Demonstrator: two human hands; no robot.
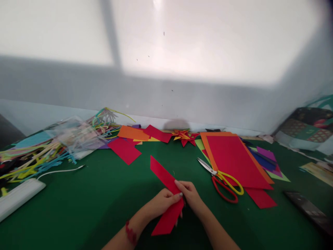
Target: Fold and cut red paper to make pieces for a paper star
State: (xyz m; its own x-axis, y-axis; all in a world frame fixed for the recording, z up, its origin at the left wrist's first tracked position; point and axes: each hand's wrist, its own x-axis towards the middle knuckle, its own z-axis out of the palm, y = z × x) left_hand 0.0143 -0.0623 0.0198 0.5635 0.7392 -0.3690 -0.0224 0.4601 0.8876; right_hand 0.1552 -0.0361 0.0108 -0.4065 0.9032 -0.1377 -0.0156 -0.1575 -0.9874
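A folded red paper strip (162,173) is held between both hands, bent near its middle so that one arm points up-left and the other down-left. My left hand (166,201) grips it with the thumb pressed on the bend. My right hand (189,194) pinches the right edge of the same strip, thumb on top. Some fingers of both hands are hidden behind the paper. To the right lie scissors (214,172) with one yellow and one red handle, blades a little apart, partly over a stack of red paper sheets (234,159).
Paper strips and pipe cleaners (39,156) crowd the left, beside a white power strip (23,198). Orange paper (132,133), red pieces (125,151) and a folded paper star (184,136) lie along the white wall. A dark phone (309,208) rests at right, near a bag (307,128).
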